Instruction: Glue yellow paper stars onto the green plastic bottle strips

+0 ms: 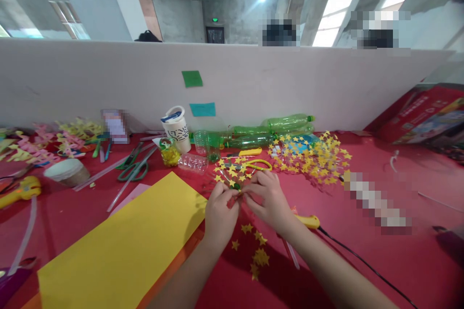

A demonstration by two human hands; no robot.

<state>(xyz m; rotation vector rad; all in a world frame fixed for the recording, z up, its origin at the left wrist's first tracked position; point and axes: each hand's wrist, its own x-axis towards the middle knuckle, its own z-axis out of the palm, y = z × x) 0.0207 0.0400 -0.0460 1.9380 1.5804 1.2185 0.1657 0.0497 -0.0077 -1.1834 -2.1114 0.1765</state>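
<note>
My left hand (222,210) and my right hand (266,198) meet at the middle of the red table (213,280). Their fingertips pinch together at the green base of a small piece with yellow stars (232,172). Exactly what each fingertip grips is too small to tell. Loose yellow stars (261,257) lie just below my hands. A large yellow sheet (123,246) is to the left of my left forearm. Beyond my right hand stands a bigger cluster of yellow stars (322,154).
Green plastic bottles (253,141) and a white cup (177,130) stand along the white partition (108,77). Scissors (134,171) lie at the left, near a yellow glue gun (21,192). Another yellow-handled tool (308,221) with a black cord is beside my right forearm.
</note>
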